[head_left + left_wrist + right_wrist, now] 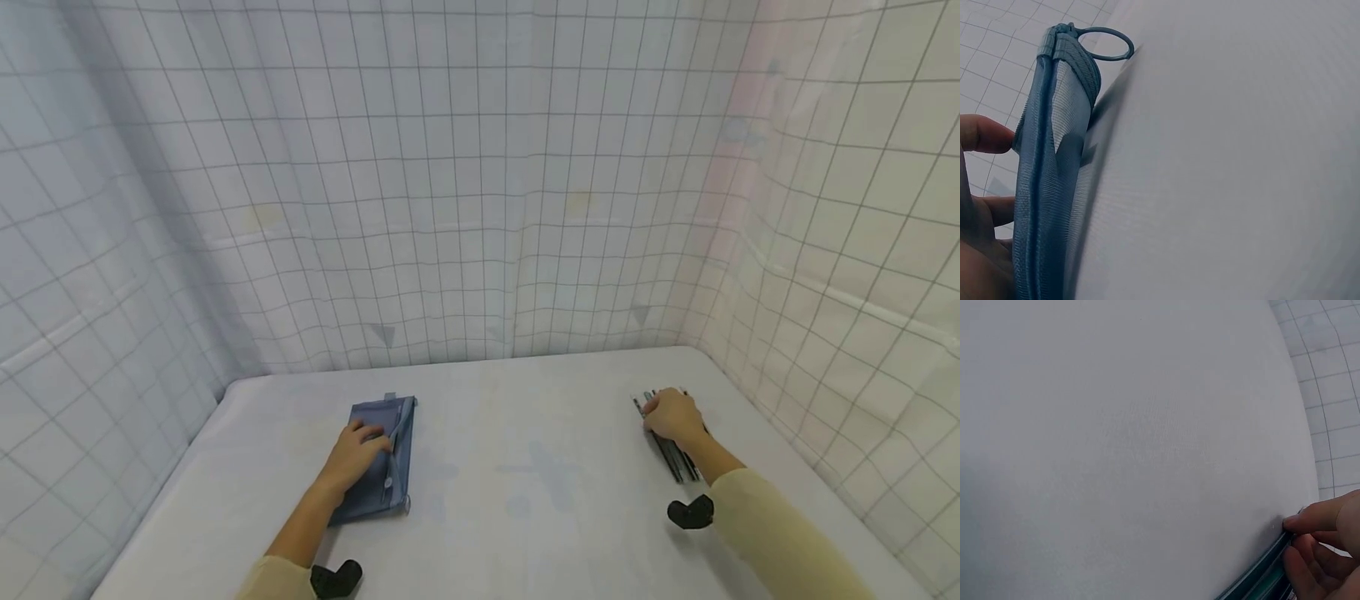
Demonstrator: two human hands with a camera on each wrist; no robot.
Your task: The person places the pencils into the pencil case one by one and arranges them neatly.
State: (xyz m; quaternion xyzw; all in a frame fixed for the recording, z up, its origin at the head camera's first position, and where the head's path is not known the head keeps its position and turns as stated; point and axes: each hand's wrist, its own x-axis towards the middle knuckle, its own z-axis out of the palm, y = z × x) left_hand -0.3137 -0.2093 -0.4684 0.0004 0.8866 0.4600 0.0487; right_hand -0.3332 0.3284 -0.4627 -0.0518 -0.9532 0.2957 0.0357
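A flat blue zippered pouch (367, 493) lies on the left of the white table. My left hand (352, 457) rests on it with loosely bent fingers. In the left wrist view, the pouch (1054, 162) shows its zipper edge and a ring at one corner, with fingertips (994, 135) against its far side. On the right lies a bundle of thin dark pencils (667, 460), side by side. My right hand (672, 417) covers their upper part. In the right wrist view, thumb and curled fingers pinch the green pencils (1254, 584); their far ends are hidden.
The white table (510, 467) stretches between the two hands. White grid-patterned curtains (465, 208) enclose its back and sides. A black strap piece (690, 512) sticks out beside the right sleeve, and another one (336, 578) beside the left sleeve.
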